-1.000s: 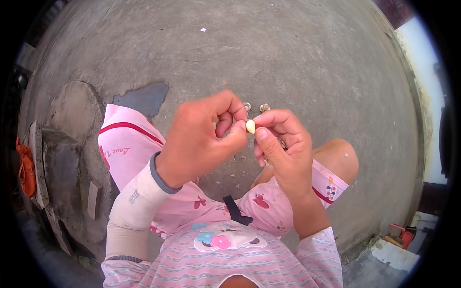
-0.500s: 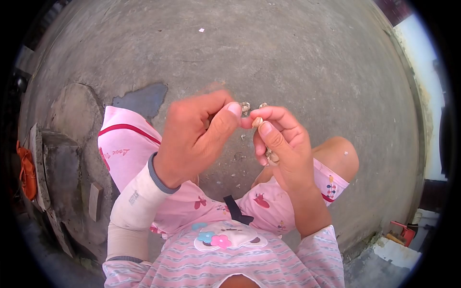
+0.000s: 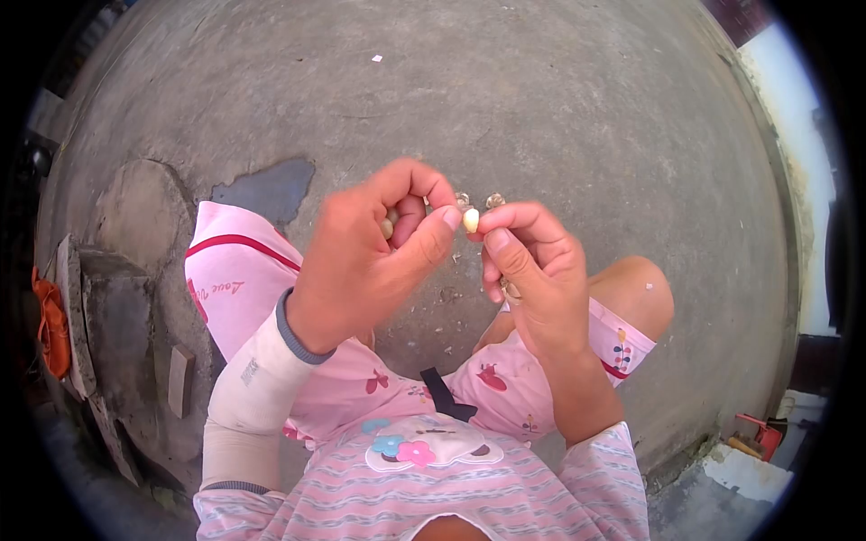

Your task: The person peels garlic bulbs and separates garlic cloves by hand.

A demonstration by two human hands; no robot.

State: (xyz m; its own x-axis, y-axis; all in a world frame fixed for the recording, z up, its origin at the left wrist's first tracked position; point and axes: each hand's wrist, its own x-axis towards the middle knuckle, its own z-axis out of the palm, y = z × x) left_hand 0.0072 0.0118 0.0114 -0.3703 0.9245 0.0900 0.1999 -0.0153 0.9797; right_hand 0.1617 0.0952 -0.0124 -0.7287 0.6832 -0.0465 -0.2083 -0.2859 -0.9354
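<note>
A pale, peeled garlic clove point(image 3: 471, 220) is at the fingertips of my right hand point(image 3: 539, 270), whose thumb and forefinger are closed together. Unpeeled garlic cloves point(image 3: 511, 290) are tucked under that hand's curled lower fingers. Just left of the pale clove is my left hand point(image 3: 356, 257), thumb and forefinger bent with a small gap between their tips. More peeled cloves point(image 3: 389, 224) show inside its curled fingers. Beyond the fingertips, garlic bulbs point(image 3: 494, 200) lie on the ground, partly covered by my hands.
Bits of skin point(image 3: 448, 295) litter the concrete floor point(image 3: 577, 108) between my legs. Stone blocks point(image 3: 117, 334) and an orange bag point(image 3: 50, 325) are at the left. A white wall point(image 3: 798, 162) and a red object point(image 3: 765, 436) stand at the right.
The clove between my hands showed brownish skin before; now its pale flesh is bare. My left thumb and forefinger have parted, and peeled cloves in that hand show more plainly.
</note>
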